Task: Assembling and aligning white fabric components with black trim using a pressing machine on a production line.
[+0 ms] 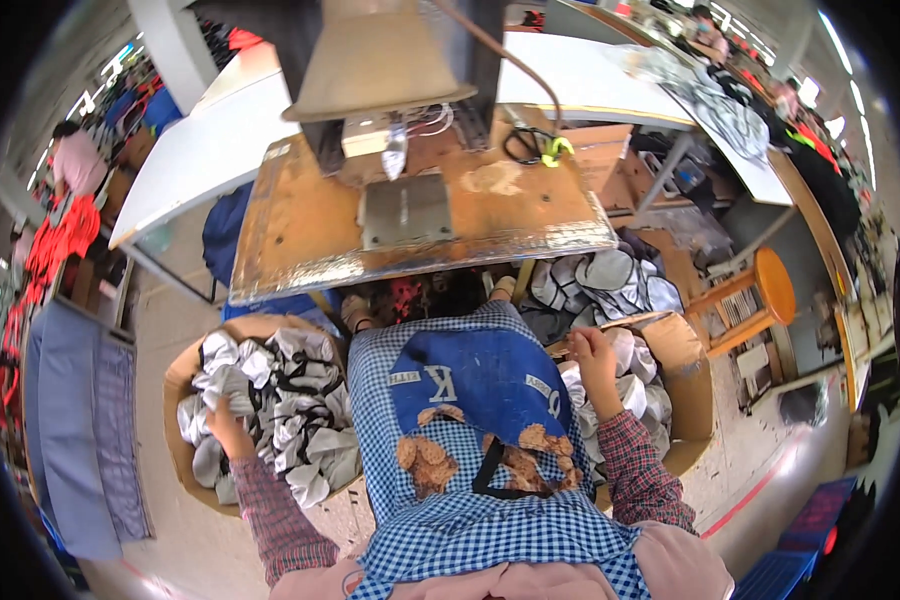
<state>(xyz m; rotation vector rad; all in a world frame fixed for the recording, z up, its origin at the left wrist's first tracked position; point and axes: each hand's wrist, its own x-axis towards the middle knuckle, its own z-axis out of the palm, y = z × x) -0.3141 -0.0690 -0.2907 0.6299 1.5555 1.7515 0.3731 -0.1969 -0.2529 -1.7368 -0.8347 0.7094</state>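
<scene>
Both hands point(228, 425) inside flanking boxes point(178, 378)

Single head view looks steeply down; lap close below.

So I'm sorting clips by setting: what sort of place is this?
Probably a garment workshop: a worn press bench, cardboard boxes of grey and white fabric pieces at each hand, more work tables behind.
</scene>
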